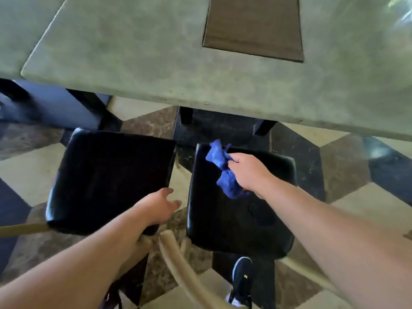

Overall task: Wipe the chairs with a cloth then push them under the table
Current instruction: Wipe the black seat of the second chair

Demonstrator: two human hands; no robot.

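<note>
Two chairs with black padded seats stand side by side in front of the table (pixel 156 70), both pulled out from under it. My right hand (pixel 249 172) grips a bunched blue cloth (pixel 223 168) over the front left part of the right chair seat (pixel 240 219). My left hand (pixel 160 208) hovers with relaxed fingers over the near right corner of the left chair seat (pixel 107 177), holding nothing. Pale curved chair backs (pixel 178 264) show at the bottom edge.
A brown placemat (pixel 254 27) lies on the grey-green table top. Dark table legs (pixel 186 114) stand under its near edge. The floor (pixel 345 166) is patterned tile in cream, brown and black. My shoe (pixel 242 275) is behind the right chair.
</note>
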